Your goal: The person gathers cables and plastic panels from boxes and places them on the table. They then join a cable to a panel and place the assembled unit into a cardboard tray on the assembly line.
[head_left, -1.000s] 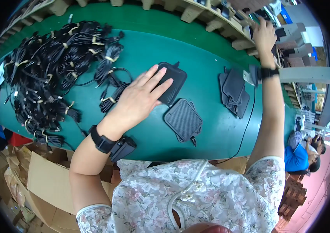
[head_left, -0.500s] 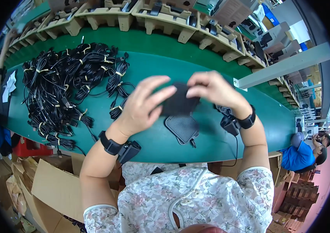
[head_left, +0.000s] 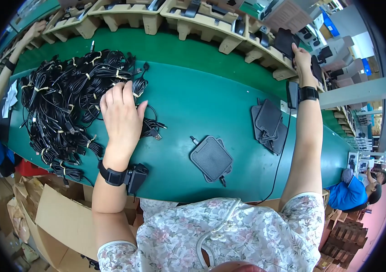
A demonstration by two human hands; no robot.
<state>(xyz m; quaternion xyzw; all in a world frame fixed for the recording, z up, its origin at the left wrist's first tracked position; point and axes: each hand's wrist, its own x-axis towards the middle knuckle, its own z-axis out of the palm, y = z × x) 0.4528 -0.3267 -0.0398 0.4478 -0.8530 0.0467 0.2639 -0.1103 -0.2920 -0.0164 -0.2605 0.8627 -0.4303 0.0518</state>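
At the left, my left hand [head_left: 122,111] lies palm down over the near right side of a heap of black cables [head_left: 66,104] tied with pale bands, its fingers stretched out and its thumb apart. The fingertips touch a cable bundle [head_left: 139,86]. Far off to the right, my right hand [head_left: 302,61] pinches the edge of a flat black square pad [head_left: 286,43] over a cardboard tray. Between my arms lies a small stack of dark textured square pads [head_left: 211,158] with a short plug sticking out. Several more dark square pads [head_left: 268,120] overlap to the right.
Moulded cardboard trays [head_left: 197,20] holding black parts line the far side of the green table [head_left: 175,177]. A grey metal bar [head_left: 361,90] juts in at the right. Open cardboard boxes [head_left: 66,222] stand at the lower left. Co-workers in blue [head_left: 349,190] sit at both sides.
My right hand has gone from the middle to the far right tray with a black pad. My left hand has let go and moved left onto the cables. The right pads are uncovered.
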